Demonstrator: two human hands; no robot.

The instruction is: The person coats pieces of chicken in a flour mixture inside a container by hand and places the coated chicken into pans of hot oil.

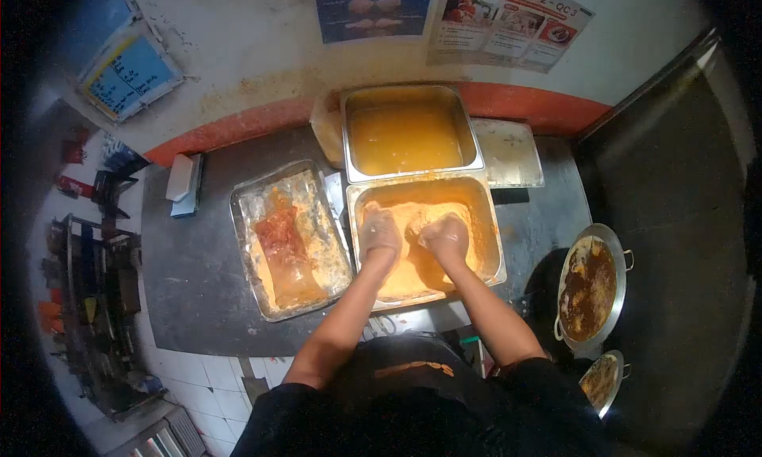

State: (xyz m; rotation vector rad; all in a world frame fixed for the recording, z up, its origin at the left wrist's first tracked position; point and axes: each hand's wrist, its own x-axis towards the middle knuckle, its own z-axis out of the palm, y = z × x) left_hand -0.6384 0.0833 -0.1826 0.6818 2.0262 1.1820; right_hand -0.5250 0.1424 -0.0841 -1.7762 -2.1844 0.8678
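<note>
Both my hands are inside a steel pan (498, 254) of orange-tinted flour (409, 278). At the pan's left side, my left hand (381, 233) is curled down into the flour, its fingers partly buried and blurred. My right hand (446, 238) is closed over the flour right of the middle, apart from the left; flour hides what it grips. Both hands look pale with flour or a thin clear glove. A second steel pan (409, 139) of cloudy orange liquid adjoins the far side. To the left, a shallow metal tray (251, 286) holds a red, wet, meat-like heap (279, 233) and floury residue.
Two pans of dark, foamy oil, a large one (589, 286) and a smaller one (601, 384), stand low at the right. A pale flat board (508, 151) lies right of the liquid pan. A white box (181, 177) sits at the dark table's (186, 282) back left.
</note>
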